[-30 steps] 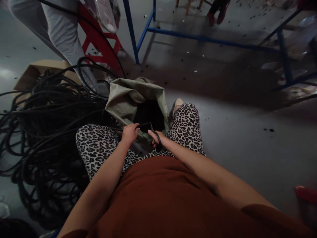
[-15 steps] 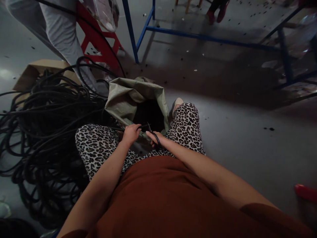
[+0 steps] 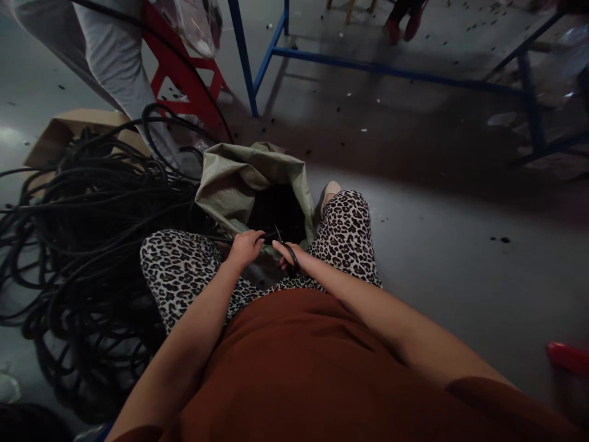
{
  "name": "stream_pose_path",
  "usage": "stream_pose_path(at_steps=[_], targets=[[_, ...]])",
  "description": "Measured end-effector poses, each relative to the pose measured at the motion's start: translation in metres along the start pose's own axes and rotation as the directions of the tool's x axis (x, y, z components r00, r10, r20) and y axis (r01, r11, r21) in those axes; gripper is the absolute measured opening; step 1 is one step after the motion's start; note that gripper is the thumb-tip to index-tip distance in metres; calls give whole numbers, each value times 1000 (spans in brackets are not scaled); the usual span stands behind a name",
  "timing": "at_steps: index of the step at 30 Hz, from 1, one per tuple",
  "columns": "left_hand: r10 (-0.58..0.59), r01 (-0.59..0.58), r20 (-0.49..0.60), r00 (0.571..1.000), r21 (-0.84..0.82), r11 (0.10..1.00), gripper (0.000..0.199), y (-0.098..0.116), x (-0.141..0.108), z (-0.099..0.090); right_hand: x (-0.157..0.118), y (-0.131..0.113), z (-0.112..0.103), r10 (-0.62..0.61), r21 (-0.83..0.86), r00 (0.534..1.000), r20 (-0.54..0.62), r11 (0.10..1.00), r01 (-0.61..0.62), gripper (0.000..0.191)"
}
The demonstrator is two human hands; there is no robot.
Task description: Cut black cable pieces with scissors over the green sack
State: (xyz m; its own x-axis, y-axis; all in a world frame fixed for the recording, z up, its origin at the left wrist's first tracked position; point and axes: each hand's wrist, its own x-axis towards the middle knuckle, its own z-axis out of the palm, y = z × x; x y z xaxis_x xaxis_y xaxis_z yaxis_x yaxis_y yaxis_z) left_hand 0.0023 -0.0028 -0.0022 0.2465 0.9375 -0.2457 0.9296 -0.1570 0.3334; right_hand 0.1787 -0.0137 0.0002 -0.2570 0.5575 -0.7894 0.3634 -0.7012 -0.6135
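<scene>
My left hand (image 3: 246, 247) is closed around a black rubber cord (image 3: 268, 236), whose short end sticks out to the right. From that hand the cord runs left toward a big tangled heap of black cord (image 3: 105, 227). My right hand (image 3: 288, 253) grips scissors with black handles (image 3: 293, 261), their blades pointing up beside the cord's end. Whether the blades touch the cord I cannot tell. Just beyond both hands an open greenish woven sack (image 3: 216, 178) stands between my knees, its inside dark with black pieces that are hard to make out.
A cardboard box (image 3: 69, 120) lies behind the cord heap. Another person's leg (image 3: 115, 55) and a red plastic stool (image 3: 193, 80) are at the upper left. A blue metal frame (image 3: 350, 62) crosses the far floor. Something red (image 3: 568, 357) shows at the right edge.
The cord's end sticks out slightly further from my left hand. My right hand and the scissors have shifted very slightly to the right.
</scene>
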Motion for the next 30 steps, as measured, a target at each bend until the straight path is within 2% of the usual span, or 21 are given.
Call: stream_pose_path(at_steps=[8,18,30], targets=[[-16,16,-7,1000,-18,1000,32,1,0,-3,-6,-4,-1,-3,28,1000,13,1000,2,51],[13,-14,-24,1000,-50,999,32,-2,0,-1,1,1,-2,-46,-30,999,-4,998,46,58],[-16,16,-16,1000,1,1000,30,-13,1,-3,10,9,-4,-69,-86,993,-94,994,61,44]])
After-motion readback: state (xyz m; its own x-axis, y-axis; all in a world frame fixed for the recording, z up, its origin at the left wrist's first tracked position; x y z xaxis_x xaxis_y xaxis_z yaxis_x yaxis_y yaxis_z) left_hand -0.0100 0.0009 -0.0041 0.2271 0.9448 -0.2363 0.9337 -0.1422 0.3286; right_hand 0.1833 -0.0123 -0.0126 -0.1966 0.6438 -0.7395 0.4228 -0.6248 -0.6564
